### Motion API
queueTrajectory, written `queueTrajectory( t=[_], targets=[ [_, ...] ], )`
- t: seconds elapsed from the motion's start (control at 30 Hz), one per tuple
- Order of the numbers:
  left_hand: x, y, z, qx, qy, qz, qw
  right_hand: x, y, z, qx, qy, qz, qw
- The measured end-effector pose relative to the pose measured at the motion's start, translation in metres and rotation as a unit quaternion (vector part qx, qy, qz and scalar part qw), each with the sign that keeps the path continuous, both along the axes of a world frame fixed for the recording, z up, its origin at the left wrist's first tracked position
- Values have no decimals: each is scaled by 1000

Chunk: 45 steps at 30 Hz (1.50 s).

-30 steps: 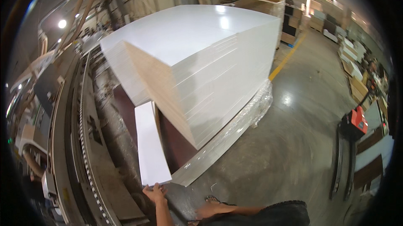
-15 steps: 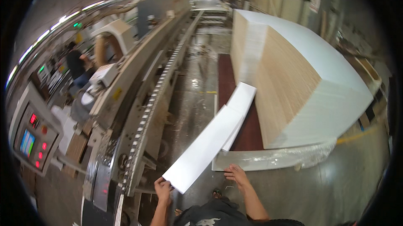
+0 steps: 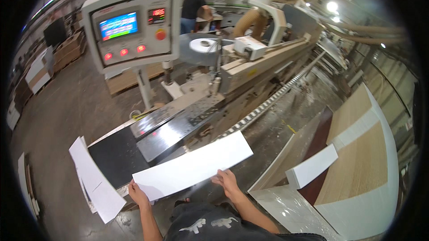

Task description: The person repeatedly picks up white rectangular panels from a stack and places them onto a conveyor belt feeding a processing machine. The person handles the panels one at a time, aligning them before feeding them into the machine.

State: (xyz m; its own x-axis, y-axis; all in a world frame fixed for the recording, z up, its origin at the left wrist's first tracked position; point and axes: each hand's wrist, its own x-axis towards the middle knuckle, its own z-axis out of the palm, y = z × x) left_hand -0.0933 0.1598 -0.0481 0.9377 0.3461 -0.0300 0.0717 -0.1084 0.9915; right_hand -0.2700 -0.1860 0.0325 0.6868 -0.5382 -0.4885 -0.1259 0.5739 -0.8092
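A long white panel (image 3: 196, 165) is held level in front of me by both hands. My left hand (image 3: 140, 195) grips its near left corner, with fingers partly hidden beneath it. Farther right, my right hand (image 3: 228, 183) is closed on the near edge. The panel's far side overlaps the view of the machine's metal bed (image 3: 172, 129) and its black plate (image 3: 117, 154); whether they touch, I cannot tell. Left of my left hand lie several white panels (image 3: 96, 178), one on another. Another white panel (image 3: 315, 167) rests by the big stack on my right.
A control box (image 3: 134, 26) with a lit screen and red buttons rises above the bed. Along the machine runs a chain track (image 3: 272, 98). Tall stacked boards (image 3: 357, 165) stand right, by plastic-wrapped material (image 3: 290, 209). A person (image 3: 193, 10) works beyond the machine.
My view has swung left toward the machine. The held panel has come away from the stack, and my right hand, empty and apart before, now grips its edge.
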Motion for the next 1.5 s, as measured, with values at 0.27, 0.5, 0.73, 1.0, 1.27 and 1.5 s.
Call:
queueTrajectory(
  t=[0.27,0.5,0.73,1.0,1.27,1.5],
  targets=[
    [54,107,-14,-60,18,100,993,151,71,-10,-11,37,118,992],
    [79,87,0,-82,5,23,996,215,67,-30,-187,96,129,969],
    [64,74,66,171,32,-217,961,236,34,-33,-389,161,194,886],
    [77,54,70,122,45,-177,976,238,18,-47,-632,139,160,746],
    [73,-8,67,219,36,-168,960,241,-42,-40,-581,70,144,798],
    [75,-81,85,279,33,-187,941,247,-113,-41,-556,56,121,821]
  ],
)
